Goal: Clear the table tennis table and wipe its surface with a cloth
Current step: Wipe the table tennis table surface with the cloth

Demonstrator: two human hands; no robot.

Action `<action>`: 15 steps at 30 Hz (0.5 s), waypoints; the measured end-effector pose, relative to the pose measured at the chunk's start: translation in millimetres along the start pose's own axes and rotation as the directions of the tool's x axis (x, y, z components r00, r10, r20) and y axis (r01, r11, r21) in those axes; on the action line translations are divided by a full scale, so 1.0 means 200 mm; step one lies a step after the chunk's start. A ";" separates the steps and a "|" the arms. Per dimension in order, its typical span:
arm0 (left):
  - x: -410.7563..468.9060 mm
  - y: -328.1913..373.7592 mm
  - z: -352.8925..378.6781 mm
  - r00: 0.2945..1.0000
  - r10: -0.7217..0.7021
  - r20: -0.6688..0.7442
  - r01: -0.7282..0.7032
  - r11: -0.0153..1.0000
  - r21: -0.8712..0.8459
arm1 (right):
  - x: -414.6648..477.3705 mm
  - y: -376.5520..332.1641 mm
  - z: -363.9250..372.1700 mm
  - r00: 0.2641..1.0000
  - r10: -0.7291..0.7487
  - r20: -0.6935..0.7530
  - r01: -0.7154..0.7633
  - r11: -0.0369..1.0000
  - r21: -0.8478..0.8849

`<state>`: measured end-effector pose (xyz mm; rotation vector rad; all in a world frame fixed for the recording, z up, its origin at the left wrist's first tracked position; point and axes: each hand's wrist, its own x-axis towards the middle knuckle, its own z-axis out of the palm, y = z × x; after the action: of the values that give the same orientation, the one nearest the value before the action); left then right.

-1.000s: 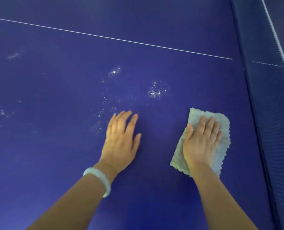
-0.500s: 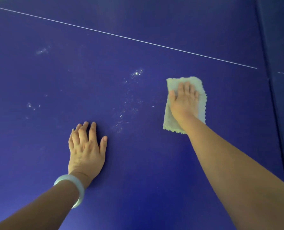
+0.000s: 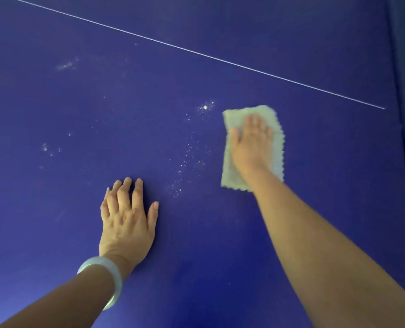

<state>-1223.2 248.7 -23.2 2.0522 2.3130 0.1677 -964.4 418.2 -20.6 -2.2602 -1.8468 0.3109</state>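
- Right grip (image 3: pixel 251 143), fingers flat, presses the cloth (image 3: pixel 230 176) beneath it; left grip (image 3: pixel 128 218) rests spread on the tabletop (image 3: pixel 196 245).
- Cloth seems soft and light: best pinned mid-panel under the palm.

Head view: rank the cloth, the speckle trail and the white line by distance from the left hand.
1. speckle trail, just right of the left hand.
2. cloth, farther right, under the right hand.
3. white line, far beyond.
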 end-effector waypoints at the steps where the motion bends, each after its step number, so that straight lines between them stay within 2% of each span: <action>1: 0.00 0.00 0.00 1.000 0.002 0.000 -0.002 1.000 0.000 | -0.08 -0.04 0.02 0.993 -0.117 0.029 0.117 0.993 -0.001; 3: 0.00 0.00 0.00 1.000 -0.001 0.009 0.001 1.000 0.000 | -0.22 0.03 0.00 0.973 -0.215 0.086 0.213 0.977 0.029; 4: 0.00 0.00 -0.01 1.000 -0.004 0.016 0.004 1.000 -0.002 | -0.25 0.12 -0.02 0.980 -0.184 0.080 0.181 0.983 0.032; 7: 0.00 0.00 -0.01 1.000 0.000 0.017 0.000 1.000 0.008 | -0.36 0.43 -0.09 0.998 0.055 -0.019 -0.055 0.998 0.005; 9: 0.01 0.00 -0.01 1.000 0.003 0.017 -0.004 1.000 0.022 | -0.37 0.47 -0.09 0.985 0.163 -0.056 -0.164 0.986 -0.016; 13: 0.01 0.00 -0.01 0.999 0.005 0.032 -0.006 0.999 0.033 | -0.23 0.14 -0.02 0.935 0.344 -0.083 -0.345 0.939 0.001; 15: 0.01 0.01 -0.01 0.999 -0.005 0.045 0.004 1.000 0.031 | -0.20 -0.10 0.04 0.960 0.277 -0.037 -0.277 0.961 0.015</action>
<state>-1221.5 249.9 -20.3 2.0426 2.3082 0.0857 -993.0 382.7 -22.0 -2.5004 -1.5041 0.3150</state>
